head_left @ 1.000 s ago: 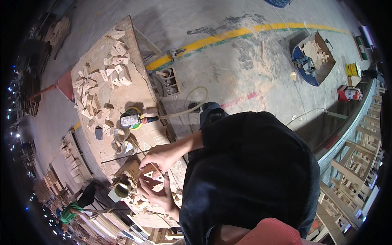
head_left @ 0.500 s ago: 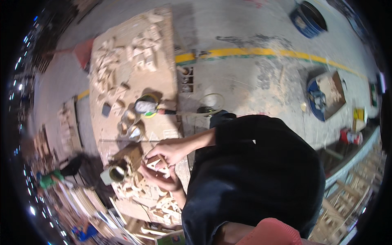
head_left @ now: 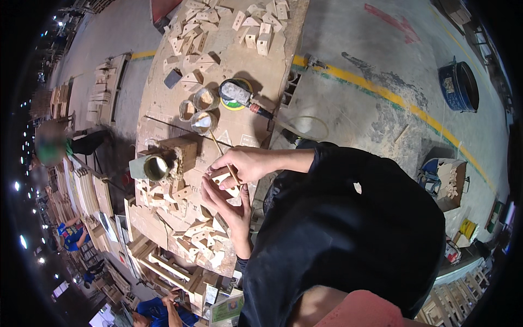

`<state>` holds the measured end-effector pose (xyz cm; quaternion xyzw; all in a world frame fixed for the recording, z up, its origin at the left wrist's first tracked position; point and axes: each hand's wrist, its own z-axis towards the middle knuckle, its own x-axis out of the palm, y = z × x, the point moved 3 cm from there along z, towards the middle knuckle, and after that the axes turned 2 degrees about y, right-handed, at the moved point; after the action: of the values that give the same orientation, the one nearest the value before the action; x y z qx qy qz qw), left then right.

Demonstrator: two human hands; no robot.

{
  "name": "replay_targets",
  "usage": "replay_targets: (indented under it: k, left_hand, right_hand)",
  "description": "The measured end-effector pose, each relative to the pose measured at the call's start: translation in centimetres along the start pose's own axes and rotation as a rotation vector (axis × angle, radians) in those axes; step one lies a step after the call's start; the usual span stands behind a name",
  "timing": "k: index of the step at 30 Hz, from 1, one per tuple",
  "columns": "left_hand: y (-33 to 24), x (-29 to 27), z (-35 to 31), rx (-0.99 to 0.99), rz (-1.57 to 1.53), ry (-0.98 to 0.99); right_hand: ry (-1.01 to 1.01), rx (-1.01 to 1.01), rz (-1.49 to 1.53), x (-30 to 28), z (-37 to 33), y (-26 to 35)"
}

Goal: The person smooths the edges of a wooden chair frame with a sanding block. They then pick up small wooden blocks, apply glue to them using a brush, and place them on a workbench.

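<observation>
My left hand (head_left: 231, 215) is closed round a small pale wooden block (head_left: 220, 178) with drilled holes. Over it, my right hand (head_left: 245, 163) pinches a thin wooden stick (head_left: 233, 173) whose end is close to the block. Whether the stick touches the block cannot be made out. Both hands are above a cardboard-covered table (head_left: 158, 120). Beside them lie a pile of loose wooden blocks (head_left: 204, 240) and a wooden box (head_left: 182, 152) with an open can (head_left: 157, 168) on its side, crusted with dried matter.
Several small cups (head_left: 204, 98) stand near a hand sander (head_left: 237, 92) with a hose. More angled blocks (head_left: 264, 38) and a dark grey block (head_left: 172, 78) lie farther up the table. Blue tubs (head_left: 457, 87) stand on the floor. Other people (head_left: 155, 310) are at lower left.
The view has shifted, so the table appears turned and lower in the picture. My hands stay together at the wooden block, and the stick now shows more plainly.
</observation>
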<state>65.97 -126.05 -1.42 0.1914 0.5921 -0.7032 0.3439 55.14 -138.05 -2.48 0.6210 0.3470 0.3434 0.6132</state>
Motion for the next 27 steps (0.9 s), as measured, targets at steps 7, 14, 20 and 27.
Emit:
replay_targets:
  k: [7, 14, 20, 27]
  left_hand:
    - [1.6, -0.6, -0.5, -0.058, 0.071, -0.036]
    - [6.0, 1.4, -0.6, -0.180, -0.029, -0.160]
    - [11.3, 6.5, -1.9, -0.257, -0.003, -0.135]
    - [13.8, 9.9, -3.5, -0.290, 0.123, -0.123]
  right_hand:
    - [0.005, 0.014, -0.126, 0.4, 0.2, -0.1]
    - [-0.188, 0.017, -0.436, -4.0, 1.2, 0.4]
    - [-0.479, 0.124, -1.064, -11.7, 6.0, -5.1]
    - [-0.567, 0.130, -1.321, -13.8, 9.0, -13.0]
